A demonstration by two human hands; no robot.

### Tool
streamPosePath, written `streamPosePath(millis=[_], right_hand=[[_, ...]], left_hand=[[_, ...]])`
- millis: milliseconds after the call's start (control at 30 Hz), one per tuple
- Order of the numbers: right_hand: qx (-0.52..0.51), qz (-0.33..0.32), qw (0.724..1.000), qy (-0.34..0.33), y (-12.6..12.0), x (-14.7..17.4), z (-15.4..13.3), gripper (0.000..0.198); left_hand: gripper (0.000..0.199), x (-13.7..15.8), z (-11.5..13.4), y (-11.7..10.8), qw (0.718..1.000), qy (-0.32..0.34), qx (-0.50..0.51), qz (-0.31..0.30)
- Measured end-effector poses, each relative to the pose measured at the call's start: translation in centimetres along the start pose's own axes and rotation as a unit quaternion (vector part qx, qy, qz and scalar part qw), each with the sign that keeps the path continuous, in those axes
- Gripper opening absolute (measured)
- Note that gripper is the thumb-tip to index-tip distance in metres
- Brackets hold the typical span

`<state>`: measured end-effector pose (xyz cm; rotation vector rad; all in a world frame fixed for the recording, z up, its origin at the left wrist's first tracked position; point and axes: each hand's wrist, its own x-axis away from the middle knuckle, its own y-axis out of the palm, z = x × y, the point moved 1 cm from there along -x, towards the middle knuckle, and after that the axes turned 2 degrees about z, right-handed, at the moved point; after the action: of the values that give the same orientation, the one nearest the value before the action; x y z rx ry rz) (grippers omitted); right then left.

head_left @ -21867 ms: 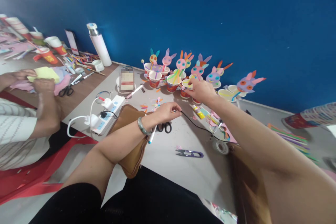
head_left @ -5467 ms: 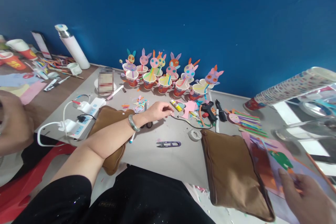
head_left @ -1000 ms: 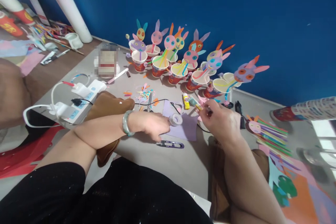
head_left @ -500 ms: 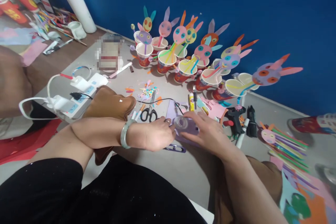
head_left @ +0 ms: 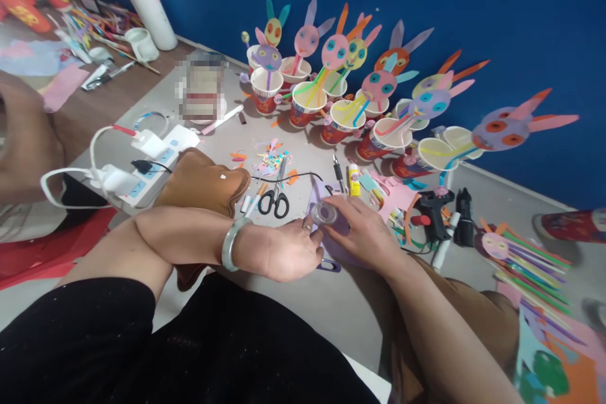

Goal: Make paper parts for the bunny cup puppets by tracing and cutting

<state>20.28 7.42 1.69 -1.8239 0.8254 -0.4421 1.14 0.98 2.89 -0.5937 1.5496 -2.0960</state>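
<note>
My right hand (head_left: pixel 362 227) has its thumb and fingers closed round a clear, round plastic piece (head_left: pixel 324 212), cup-like or ring-like. That piece stands on a sheet of purple paper (head_left: pixel 350 250). My left hand (head_left: pixel 288 249), with a ring and a pale bangle, holds the paper's left side with bent fingers, close to the clear piece. Below its fingertips a dark purple slotted object (head_left: pixel 330 266) lies partly hidden. Just beyond the hands are black-handled scissors (head_left: pixel 274 204), a black pen (head_left: pixel 338 173) and a yellow glue stick (head_left: pixel 354 180).
Paper cups (head_left: pixel 308 104) with straw-and-paper rabbit figures line the blue wall. A black glue gun (head_left: pixel 435 218) lies right, before coloured straws (head_left: pixel 534 271). A power strip (head_left: pixel 163 170) with plugs sits left. Paper scraps (head_left: pixel 274 158) litter the floor. Another person's limb (head_left: pixel 28 145) shows at far left.
My right hand's fingers have closed in on the clear round piece. My left hand stays on the purple paper. The whole view has shifted slightly.
</note>
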Motion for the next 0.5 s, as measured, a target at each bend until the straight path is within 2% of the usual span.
streamPosePath(millis=[100, 267, 367, 500], right_hand=[[-0.001, 0.01, 1.0, -0.007, 0.5, -0.1, 0.0, 0.038], [-0.004, 0.023, 1.0, -0.021, 0.7, 0.0, 0.2, 0.039], [-0.016, 0.009, 1.0, -0.019, 0.4, 0.2, 0.3, 0.045], [-0.034, -0.01, 0.999, -0.01, 0.1, 0.3, 0.5, 0.047]], left_hand=[[0.035, 0.0, 0.1, -0.1, 0.996, 0.053, -0.07, -0.03], [0.032, 0.0, 0.3, -0.6, 0.995, 0.037, -0.08, -0.043], [0.032, 0.1, 0.5, -1.0, 0.994, 0.032, -0.083, -0.064], [0.029, 0.2, 0.7, -1.1, 0.994, 0.044, -0.082, -0.063]])
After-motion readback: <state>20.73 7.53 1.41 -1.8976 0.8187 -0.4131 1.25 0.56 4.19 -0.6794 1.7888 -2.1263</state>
